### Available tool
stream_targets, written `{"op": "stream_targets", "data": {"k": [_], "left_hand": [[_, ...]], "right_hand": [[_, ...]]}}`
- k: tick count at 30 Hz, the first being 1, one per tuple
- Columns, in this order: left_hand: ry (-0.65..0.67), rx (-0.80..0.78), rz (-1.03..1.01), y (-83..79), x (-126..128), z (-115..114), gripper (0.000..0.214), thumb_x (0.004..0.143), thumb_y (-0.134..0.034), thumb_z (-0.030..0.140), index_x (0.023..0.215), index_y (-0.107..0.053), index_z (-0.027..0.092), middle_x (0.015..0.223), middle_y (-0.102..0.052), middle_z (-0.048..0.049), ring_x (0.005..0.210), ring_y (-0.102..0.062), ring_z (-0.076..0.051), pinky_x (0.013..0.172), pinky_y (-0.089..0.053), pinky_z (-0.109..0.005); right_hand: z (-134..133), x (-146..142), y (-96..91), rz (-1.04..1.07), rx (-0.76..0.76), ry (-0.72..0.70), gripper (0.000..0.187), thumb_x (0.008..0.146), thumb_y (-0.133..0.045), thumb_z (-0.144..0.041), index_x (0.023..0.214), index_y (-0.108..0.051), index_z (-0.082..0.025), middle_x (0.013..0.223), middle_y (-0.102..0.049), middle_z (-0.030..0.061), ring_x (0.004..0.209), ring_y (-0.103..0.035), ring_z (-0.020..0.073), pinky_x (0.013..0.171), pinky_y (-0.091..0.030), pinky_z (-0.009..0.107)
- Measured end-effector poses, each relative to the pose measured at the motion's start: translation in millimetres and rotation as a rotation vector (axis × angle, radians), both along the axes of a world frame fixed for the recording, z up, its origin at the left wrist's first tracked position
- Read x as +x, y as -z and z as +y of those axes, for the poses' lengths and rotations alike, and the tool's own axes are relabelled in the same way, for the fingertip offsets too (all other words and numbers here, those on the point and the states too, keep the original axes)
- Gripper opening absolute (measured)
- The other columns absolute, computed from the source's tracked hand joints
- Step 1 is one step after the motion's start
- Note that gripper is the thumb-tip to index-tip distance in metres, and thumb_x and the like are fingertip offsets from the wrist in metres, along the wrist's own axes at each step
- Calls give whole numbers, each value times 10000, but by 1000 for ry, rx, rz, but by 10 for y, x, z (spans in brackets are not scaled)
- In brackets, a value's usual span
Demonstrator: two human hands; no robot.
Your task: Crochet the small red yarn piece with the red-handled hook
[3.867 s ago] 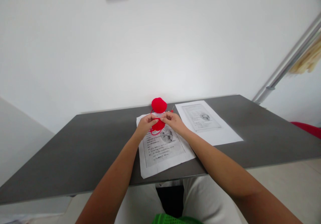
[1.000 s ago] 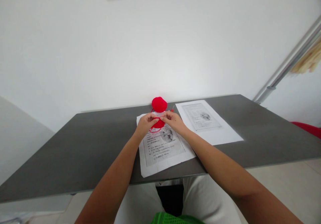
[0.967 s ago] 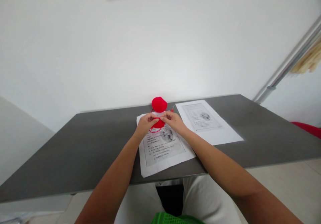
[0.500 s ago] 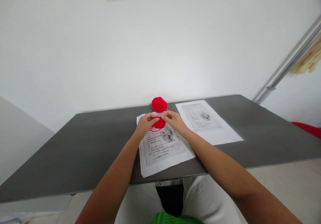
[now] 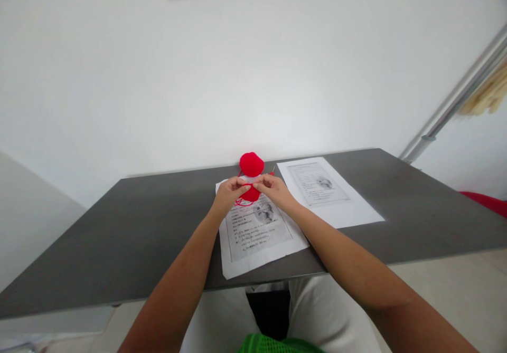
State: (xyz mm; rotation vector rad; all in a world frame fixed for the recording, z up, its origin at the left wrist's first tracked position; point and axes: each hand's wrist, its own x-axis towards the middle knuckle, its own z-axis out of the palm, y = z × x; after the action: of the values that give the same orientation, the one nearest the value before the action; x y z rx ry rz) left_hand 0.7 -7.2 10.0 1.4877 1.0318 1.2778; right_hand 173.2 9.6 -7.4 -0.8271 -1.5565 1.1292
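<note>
Red yarn piece (image 5: pixel 249 195): small, bunched; held just above far end of printed sheet (image 5: pixel 259 237), with loose loops trailing onto the paper.

Left hand (image 5: pixel 228 195): closed to a pinch, thumb against forefinger, on left upper edge of red yarn piece; other fingers curled under.

Right hand (image 5: pixel 274 190): likewise closed to a pinch, on right upper edge, fingertips all but meeting those of left hand. Could not tell whether a single strand was also gripped; too small.

Ball of red yarn (image 5: pixel 251 163): sat just beyond far edge of printed sheet, tied to the held piece by a strand.

Thin tool with red tip (image 5: pixel 272 172): lay beyond far right corner of printed sheet; kind not discernible.

Second printed sheet (image 5: pixel 328 197): lay just to the right of printed sheet.

Dark grey table (image 5: pixel 119 226): lay beneath printed sheet.

Green mesh basket (image 5: pixel 277 345): glimpsed below near edge of printed sheet, at the lap.

Handling note, as judgement only: best worked with a light, even pinch so the loops kept their shape. Strand toward ball of red yarn best left slack, lest the ball be dragged. Trailing loops best kept clear of the fingertips against snagging. Hands best kept low and close together over printed sheet.
</note>
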Motion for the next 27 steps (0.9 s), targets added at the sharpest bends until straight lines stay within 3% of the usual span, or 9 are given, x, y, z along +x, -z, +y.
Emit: {"op": "stream_targets", "data": {"k": [10,27], "left_hand": [[20,-46,-16,1,21,9,267,616,-796,376,706,-651,170,665,-686,11,621,-604,-136,667,-491,-286],[0,-25,-13,34,-1,25,251,640,-778,374,713,-644,174,666,-681,10,624,-607,-140,679,-498,-296]], "right_hand": [[4,12,-9,-57,18,59,165,756,-625,-353,745,-621,-189,668,-603,-14,624,-532,138,648,-425,284],[-39,12,-44,-10,-4,25,195,750,-642,-388,761,-606,-197,691,-613,-11,637,-544,144,680,-435,302]]}}
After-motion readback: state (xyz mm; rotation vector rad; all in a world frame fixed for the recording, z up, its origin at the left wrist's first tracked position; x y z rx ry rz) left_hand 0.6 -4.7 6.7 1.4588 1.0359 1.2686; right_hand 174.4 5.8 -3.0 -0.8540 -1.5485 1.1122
